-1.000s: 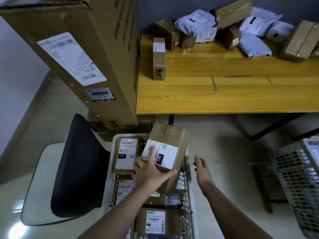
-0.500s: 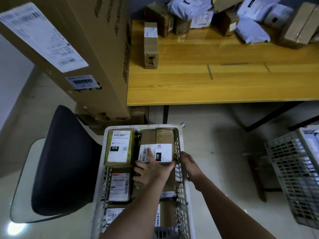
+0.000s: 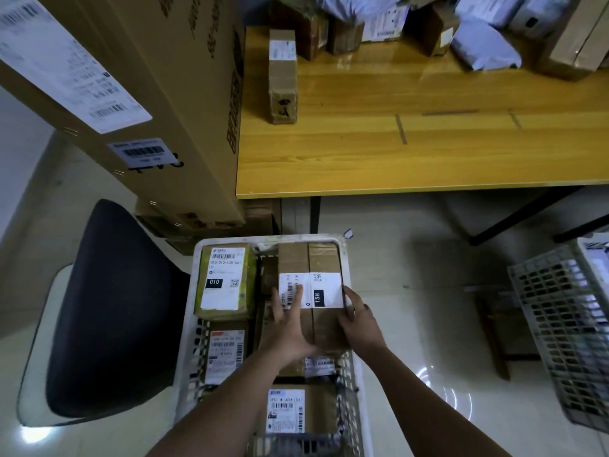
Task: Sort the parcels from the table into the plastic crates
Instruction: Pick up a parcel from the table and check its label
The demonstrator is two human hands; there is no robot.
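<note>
Cardboard parcel (image 3: 309,258) in crate (image 3: 349,384), flat-fingered left hand (image 3: 290,328) atop.
</note>
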